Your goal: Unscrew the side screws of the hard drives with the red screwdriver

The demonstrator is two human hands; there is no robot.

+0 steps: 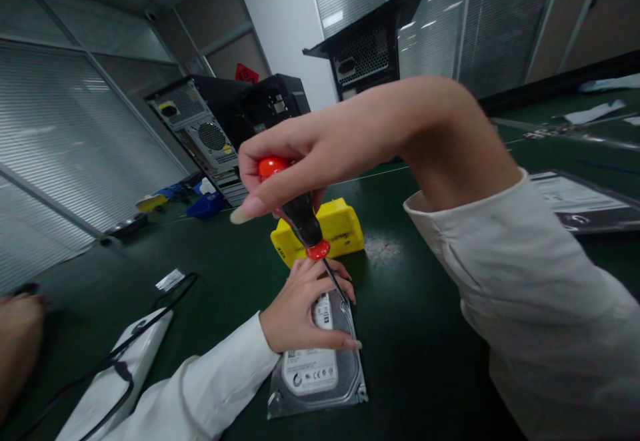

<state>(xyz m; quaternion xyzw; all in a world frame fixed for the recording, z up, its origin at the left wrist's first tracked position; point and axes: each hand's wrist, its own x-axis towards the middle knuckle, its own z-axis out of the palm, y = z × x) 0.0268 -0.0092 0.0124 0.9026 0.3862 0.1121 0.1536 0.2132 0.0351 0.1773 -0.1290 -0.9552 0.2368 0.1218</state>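
A hard drive (345,364) lies label up on the dark green table, close in front of me. Across its upper part rests my left hand (307,307), thumb and fingers wrapped over the casing and gripping its edges. My right hand (300,161) is closed around the black and red handle of a screwdriver (305,221). The thin shaft slants down past the left fingers, and its tip meets the drive near the upper right corner. Whether a screw sits under the tip is too small to tell. Just behind the drive stands a yellow box (343,231).
An opened computer case (215,134) stands at the back left, another dark case (365,61) farther back. A white device (120,374) with a black cable lies left, near another person's hand (20,341). A blue bin (205,206) and a flat metal-and-black part (585,201) are also here.
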